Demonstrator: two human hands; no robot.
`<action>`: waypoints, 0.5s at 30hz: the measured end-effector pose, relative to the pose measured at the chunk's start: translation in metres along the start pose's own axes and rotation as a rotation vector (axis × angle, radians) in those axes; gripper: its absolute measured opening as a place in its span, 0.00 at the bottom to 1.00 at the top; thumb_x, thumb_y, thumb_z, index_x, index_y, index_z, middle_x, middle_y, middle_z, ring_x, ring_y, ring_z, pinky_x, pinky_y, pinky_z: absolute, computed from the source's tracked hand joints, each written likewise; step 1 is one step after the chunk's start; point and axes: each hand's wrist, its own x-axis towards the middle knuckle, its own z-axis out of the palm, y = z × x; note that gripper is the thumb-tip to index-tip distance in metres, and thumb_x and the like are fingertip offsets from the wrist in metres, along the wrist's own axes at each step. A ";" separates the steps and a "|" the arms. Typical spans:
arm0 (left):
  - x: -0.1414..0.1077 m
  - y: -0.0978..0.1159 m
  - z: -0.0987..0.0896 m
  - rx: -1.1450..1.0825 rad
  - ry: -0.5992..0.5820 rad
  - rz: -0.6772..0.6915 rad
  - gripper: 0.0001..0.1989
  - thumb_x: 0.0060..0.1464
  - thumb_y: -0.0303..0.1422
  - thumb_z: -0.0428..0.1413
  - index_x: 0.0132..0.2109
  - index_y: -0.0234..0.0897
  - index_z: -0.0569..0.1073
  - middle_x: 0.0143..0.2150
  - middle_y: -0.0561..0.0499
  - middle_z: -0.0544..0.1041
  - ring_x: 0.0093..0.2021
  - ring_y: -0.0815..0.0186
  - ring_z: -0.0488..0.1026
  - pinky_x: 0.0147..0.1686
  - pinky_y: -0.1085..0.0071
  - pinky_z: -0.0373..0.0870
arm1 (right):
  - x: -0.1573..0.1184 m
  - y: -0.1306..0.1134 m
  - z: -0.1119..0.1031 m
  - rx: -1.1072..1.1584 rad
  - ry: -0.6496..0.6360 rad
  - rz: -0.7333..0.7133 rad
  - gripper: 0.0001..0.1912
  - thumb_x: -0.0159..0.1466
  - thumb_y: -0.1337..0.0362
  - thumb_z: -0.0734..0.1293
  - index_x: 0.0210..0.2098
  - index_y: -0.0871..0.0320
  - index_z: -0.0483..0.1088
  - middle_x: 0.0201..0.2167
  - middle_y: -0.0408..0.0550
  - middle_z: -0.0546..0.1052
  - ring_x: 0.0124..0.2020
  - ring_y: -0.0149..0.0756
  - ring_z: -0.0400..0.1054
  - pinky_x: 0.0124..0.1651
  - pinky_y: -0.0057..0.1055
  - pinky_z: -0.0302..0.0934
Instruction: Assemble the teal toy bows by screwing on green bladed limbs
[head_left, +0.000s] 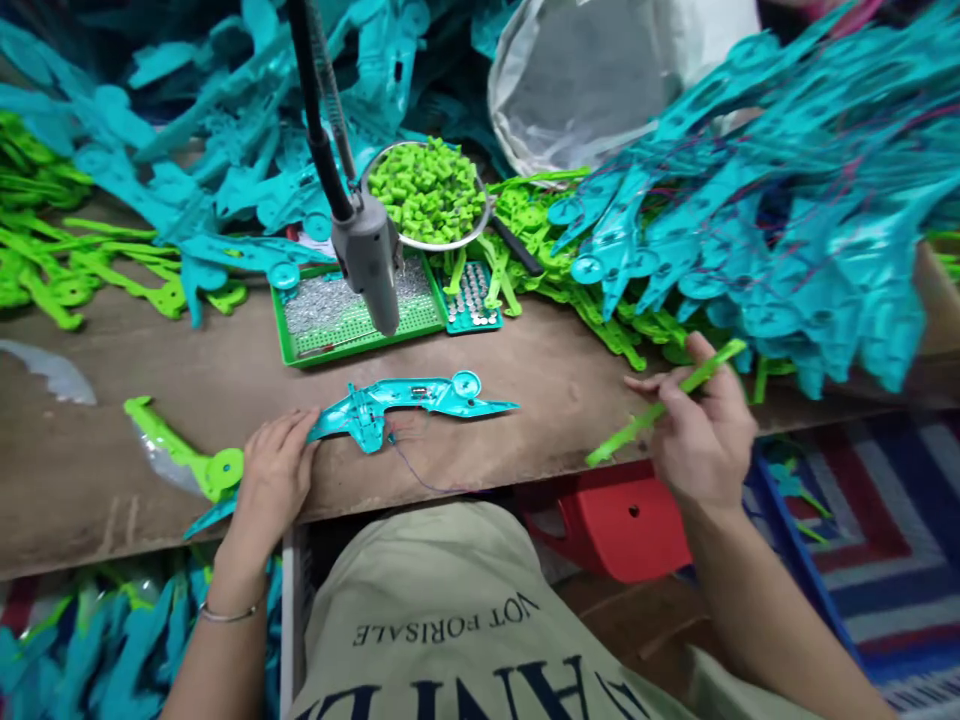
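A bow-shaped blue plastic shell (401, 395) lies on the workbench with its inside facing up, a round disc near its right tip and thin wires trailing from its middle. My left hand (276, 465) is closed over its left part and holds it against the bench; the fingertips' underside is hidden. Beside that hand lies a green plastic arm (191, 462) with a clear curved blade piece (161, 462) along it. Off to the right, above the bench's front edge, my right hand (697, 430) grips a long, thin green plastic strip (649, 415), slightly blurred.
A grey electric screwdriver (371, 262) hangs over a green tray (360, 335) of small metal parts. Behind stands a bowl (469, 240) of green pieces. Blue shells (810, 230) are heaped right. A red stool (626, 520) stands below the bench (555, 350).
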 end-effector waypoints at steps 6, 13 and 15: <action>-0.011 -0.006 -0.007 -0.021 -0.021 -0.014 0.19 0.70 0.35 0.48 0.63 0.38 0.72 0.56 0.39 0.79 0.58 0.51 0.74 0.59 0.53 0.68 | 0.021 -0.007 0.062 0.553 -0.149 0.437 0.15 0.58 0.54 0.76 0.39 0.53 0.73 0.26 0.39 0.76 0.39 0.41 0.80 0.51 0.52 0.76; -0.012 -0.013 -0.012 -0.035 -0.056 -0.041 0.19 0.69 0.35 0.48 0.62 0.39 0.73 0.55 0.40 0.79 0.57 0.51 0.75 0.57 0.53 0.69 | 0.027 0.010 0.112 0.697 -0.218 0.631 0.14 0.64 0.52 0.73 0.38 0.55 0.69 0.23 0.39 0.76 0.36 0.38 0.80 0.50 0.48 0.77; -0.011 -0.013 -0.012 -0.034 -0.060 -0.040 0.19 0.69 0.35 0.48 0.62 0.39 0.73 0.55 0.40 0.79 0.56 0.51 0.75 0.57 0.53 0.70 | 0.023 0.010 0.126 0.705 -0.211 0.667 0.14 0.65 0.53 0.72 0.38 0.55 0.68 0.22 0.39 0.76 0.35 0.37 0.80 0.49 0.46 0.78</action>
